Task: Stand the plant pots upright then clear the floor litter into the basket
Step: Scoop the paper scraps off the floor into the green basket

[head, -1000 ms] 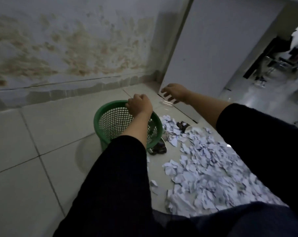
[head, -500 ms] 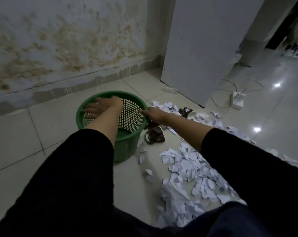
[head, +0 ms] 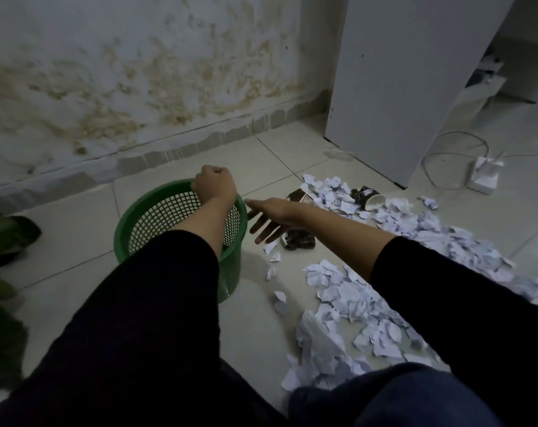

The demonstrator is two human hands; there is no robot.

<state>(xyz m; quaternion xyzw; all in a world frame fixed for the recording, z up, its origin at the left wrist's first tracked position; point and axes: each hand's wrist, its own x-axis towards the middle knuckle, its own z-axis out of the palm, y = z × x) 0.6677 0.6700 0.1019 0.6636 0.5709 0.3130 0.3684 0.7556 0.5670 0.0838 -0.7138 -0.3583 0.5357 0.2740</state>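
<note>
A green mesh basket [head: 129, 223] stands on the tiled floor. My left hand [head: 214, 184] is closed in a fist on its far rim. My right hand [head: 269, 218] hovers just right of the basket, fingers spread and pointing down, holding nothing. Under its fingers lies a dark crumpled wrapper [head: 298, 240]. White torn paper scraps [head: 369, 291] spread in a broad heap across the floor to the right. A tipped paper cup [head: 373, 201] lies among the far scraps. Green plant leaves [head: 5, 232] show at the left edge; no pot is visible.
A stained wall [head: 138, 87] runs behind the basket. A white panel [head: 400, 87] stands at the back right, with a white adapter [head: 485, 177] and looped cable beside it. Another dark wrapper [head: 297, 195] lies by the far scraps.
My left hand has moved from flat inside the basket to a fist on its far rim. My right hand has left the basket rim and dropped toward the dark wrapper, fingers spread.
</note>
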